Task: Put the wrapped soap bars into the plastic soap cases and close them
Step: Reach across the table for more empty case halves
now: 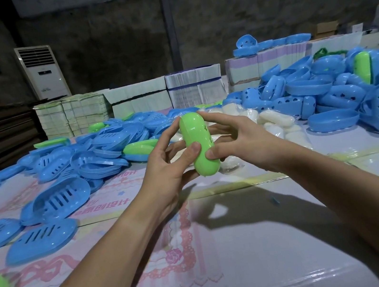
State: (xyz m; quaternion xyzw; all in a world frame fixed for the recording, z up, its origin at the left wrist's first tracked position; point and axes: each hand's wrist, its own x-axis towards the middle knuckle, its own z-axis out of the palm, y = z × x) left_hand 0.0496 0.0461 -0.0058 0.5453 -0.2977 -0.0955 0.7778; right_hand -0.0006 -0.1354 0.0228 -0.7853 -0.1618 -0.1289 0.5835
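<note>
- The table (263,243) is heaped with loose blue case halves (108,144), slotted ones to the left and holed ones to the right; most of the job looks undone.
- A pile of wrapped soap bars (272,118) waits behind the hands.
- One green case (199,146), seemingly closed, is held above the table: left hand (170,169) and right hand (241,142) both grip it, thumbs pressing.

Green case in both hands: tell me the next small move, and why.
Probably squeeze the halves together to finish the closing, then set it aside. The green case looks shut or nearly so, held upright above the table with the left hand and right hand gripping it, thumbs on its front. More wrapped soap bars lie just behind.
</note>
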